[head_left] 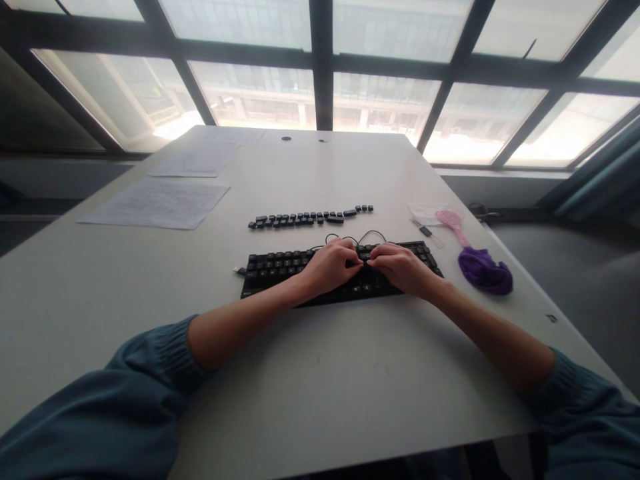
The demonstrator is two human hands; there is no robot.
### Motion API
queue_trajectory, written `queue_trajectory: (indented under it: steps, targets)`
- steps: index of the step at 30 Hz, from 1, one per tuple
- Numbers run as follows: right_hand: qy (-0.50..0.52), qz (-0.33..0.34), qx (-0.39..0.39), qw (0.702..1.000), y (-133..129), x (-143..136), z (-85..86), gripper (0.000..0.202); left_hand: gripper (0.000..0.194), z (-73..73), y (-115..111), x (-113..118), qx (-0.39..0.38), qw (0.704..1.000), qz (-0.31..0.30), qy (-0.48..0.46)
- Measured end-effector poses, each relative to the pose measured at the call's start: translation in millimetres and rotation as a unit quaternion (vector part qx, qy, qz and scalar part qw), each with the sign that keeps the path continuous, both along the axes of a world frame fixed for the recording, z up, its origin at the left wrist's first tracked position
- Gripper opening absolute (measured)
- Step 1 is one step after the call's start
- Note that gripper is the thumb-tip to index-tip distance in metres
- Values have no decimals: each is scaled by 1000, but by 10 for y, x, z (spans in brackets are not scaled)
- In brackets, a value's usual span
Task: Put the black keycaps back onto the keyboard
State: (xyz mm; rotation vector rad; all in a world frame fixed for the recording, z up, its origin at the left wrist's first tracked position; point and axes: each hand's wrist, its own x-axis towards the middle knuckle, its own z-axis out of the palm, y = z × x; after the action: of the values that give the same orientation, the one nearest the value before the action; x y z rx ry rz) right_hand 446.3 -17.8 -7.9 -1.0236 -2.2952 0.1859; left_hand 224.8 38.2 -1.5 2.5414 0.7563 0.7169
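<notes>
A black keyboard (pixel 273 267) lies across the white table in front of me, with some keys off its lower middle area. Over its middle, my left hand (pixel 331 265) is closed in a pinch, thumb and forefinger together. Close on its right, my right hand (pixel 399 265) pinches in the same way, its fingertips almost meeting the left ones. Whatever is between the fingertips is too small or hidden to make out. Beyond the keyboard, several loose black keycaps (pixel 300 219) are set out in two rough rows. The keyboard's thin black cable (pixel 373 233) loops behind my hands.
A USB plug (pixel 239 271) pokes out at the keyboard's left. On the right lie a small black tool with wire loops (pixel 425 231), a clear plastic bag (pixel 425 213), a pink hairbrush (pixel 453 223) and a purple cloth (pixel 485 270). Paper sheets (pixel 157 202) lie at the left.
</notes>
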Motion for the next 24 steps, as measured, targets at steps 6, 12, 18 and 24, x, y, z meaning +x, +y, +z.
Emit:
queue_trajectory:
  steps: [6, 12, 18, 24]
  targets:
    - [-10, -43, 5, 999, 6, -52, -25, 30, 13, 44, -13, 12, 2, 1000, -3, -2]
    - [-41, -48, 21, 998, -30, -31, -19, 21, 15, 16, 3, 7, 7, 1000, 0, 3]
    - [-52, -58, 18, 997, -59, -22, 2, 19, 16, 21, 9, -33, 31, 999, -16, 20]
    - [-47, -65, 32, 996, -58, -47, -19, 18, 34, 135, -7, -67, 108, 987, -75, 97]
